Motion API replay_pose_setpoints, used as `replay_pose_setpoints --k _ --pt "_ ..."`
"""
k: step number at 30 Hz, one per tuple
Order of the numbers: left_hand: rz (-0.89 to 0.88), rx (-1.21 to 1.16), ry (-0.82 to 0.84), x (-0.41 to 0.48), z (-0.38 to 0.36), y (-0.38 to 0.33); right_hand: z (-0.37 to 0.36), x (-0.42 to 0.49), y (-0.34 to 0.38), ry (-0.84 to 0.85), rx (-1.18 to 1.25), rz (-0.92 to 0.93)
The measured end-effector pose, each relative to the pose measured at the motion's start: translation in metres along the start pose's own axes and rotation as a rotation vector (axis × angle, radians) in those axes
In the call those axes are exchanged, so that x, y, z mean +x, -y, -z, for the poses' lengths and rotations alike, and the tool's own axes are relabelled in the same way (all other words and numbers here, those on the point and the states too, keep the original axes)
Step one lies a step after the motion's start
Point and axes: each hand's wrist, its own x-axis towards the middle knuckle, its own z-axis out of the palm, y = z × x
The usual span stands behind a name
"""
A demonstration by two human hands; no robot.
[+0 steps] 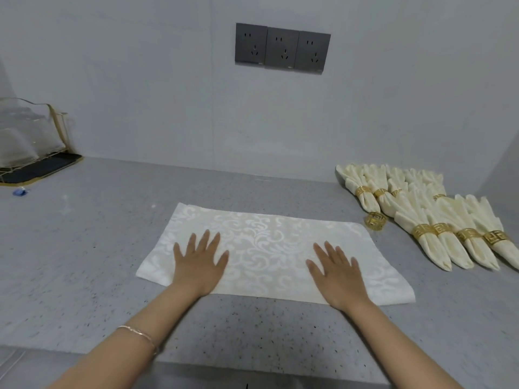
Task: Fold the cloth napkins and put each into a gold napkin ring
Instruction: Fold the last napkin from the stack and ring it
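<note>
The grey speckled surface (84,262) fills most of my view and runs back to a pale wall at 12 o'clock. In the middle of it the cloth napkin (264,248) lies spread as a wide rectangle, cream with a scrolling leaf pattern, its long near edge towards me. At 3 o'clock from it, well apart, sits a heap of finished napkins (438,220), each gathered through a gold ring, fanned ends pointing away from me. At 9 o'clock, against the wall, stands a gold wire rack (31,138) on a dark tray, under a clear cover. Three dark sockets (282,48) sit side by side on the wall at 12 o'clock.

My left grip (199,262) lies flat on the napkin's left part, fingers straight and spread, holding nothing. My right grip (337,270) lies flat on the right part in the same way, fingers splayed, palm down, with nothing in it.

One loose gold ring (375,221) stands on the surface at 2 o'clock from the napkin, just beside its far right corner. A thin bracelet (140,334) circles my left wrist. A small blue scrap (20,191) lies at 9 o'clock, near the tray.
</note>
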Motion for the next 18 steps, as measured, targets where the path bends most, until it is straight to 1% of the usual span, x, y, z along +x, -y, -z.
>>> replay_pose_setpoints --k 6,9,12,14,18 --pt "0.105 0.002 -0.034 0.003 0.008 0.048 0.012 -0.005 -0.055 -0.030 0.001 -0.115" --pt "0.109 -0.003 -0.038 0.002 0.009 0.055 0.014 -0.002 -0.064 -0.019 -0.037 -0.143" --pt "0.108 -0.007 -0.036 0.001 0.009 0.054 0.022 0.004 -0.057 0.042 -0.056 -0.168" --pt "0.127 -0.018 -0.046 0.000 0.010 0.053 0.029 0.010 -0.040 0.045 0.017 -0.114" --pt "0.177 -0.044 -0.047 -0.004 0.011 0.050 0.040 0.037 0.025 0.113 0.316 0.130"
